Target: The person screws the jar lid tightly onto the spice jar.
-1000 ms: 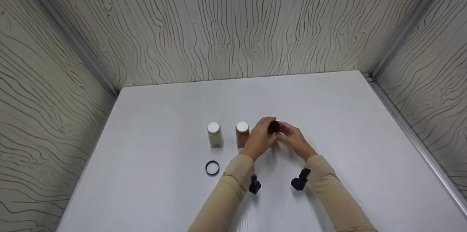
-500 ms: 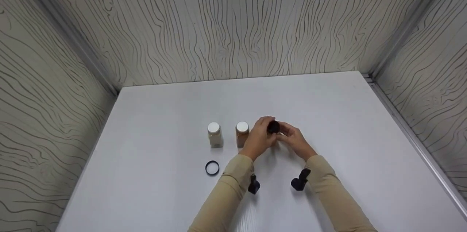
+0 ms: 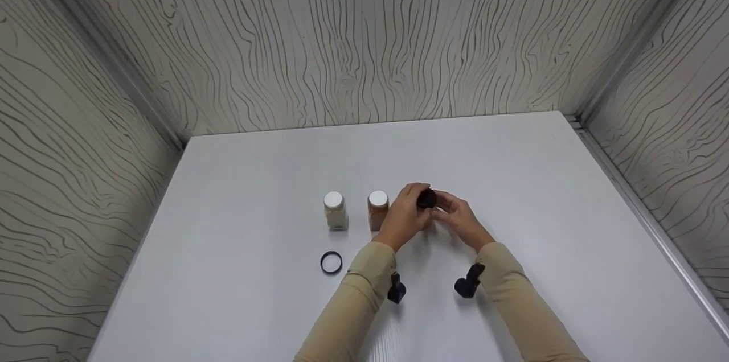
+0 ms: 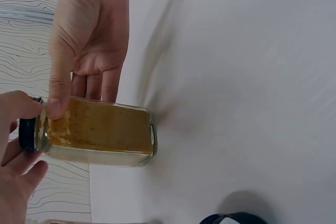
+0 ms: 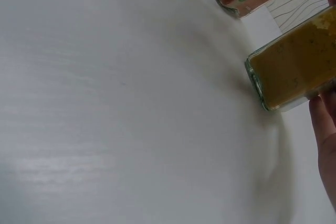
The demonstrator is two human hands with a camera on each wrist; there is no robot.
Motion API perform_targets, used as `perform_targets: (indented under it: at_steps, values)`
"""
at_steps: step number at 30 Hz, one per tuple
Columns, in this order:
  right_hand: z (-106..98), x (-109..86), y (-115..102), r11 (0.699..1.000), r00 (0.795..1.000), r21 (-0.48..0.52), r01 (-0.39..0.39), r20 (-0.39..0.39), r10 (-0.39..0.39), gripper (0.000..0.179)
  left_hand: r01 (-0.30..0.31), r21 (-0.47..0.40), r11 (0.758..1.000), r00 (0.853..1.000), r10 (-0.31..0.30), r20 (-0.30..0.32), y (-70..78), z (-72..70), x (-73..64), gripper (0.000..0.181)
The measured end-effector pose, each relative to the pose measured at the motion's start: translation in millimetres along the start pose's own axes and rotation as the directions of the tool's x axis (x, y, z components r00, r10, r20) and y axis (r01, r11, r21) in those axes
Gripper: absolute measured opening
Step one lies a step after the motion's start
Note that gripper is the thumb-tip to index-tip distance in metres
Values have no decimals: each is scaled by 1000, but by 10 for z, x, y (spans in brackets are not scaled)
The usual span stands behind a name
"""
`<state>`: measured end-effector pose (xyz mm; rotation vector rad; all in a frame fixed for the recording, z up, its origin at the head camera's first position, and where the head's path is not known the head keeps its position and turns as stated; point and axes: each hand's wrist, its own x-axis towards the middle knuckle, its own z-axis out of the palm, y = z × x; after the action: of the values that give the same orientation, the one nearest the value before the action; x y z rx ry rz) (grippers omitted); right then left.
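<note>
Between both hands is a square glass jar [image 4: 100, 129] of yellow-brown powder with a black lid [image 3: 426, 198]. My left hand [image 3: 404, 215] pinches the lid with thumb and fingers, as the left wrist view shows at its left edge. My right hand [image 3: 462, 222] holds the jar's body, its thumb pressed near the neck and its fingers behind. In the right wrist view the jar's lower part shows at the right, and the lid is out of frame. Whether the jar's base touches the table cannot be told.
Left of the hands stand a jar of reddish-brown powder [image 3: 378, 217] and a jar of pale powder [image 3: 336, 218], both white on top. A black ring-shaped lid [image 3: 331, 263] lies nearer on the white table [image 3: 239, 271]. Wood-patterned panels [image 3: 364, 37] enclose the table behind and at the sides.
The black lid has shifted very slightly left between the fingers. Both hands keep the same hold, and the other jars and the ring-shaped lid stay put.
</note>
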<state>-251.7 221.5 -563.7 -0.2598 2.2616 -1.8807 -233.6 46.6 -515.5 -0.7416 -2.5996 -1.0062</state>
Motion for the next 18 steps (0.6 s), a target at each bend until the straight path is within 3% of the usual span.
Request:
perform_targets:
  at_steps: [5,18]
  values:
    - [1,-2,-7,1000,1000,12,5,-2,-5,57,-9,-7,1000,1000,9,5,-3,-4,2,47]
    - [1,16,10,1000,1000,-3,-4,-13,4,54,15,19,1000,999,-14,-50,6,8,15,47]
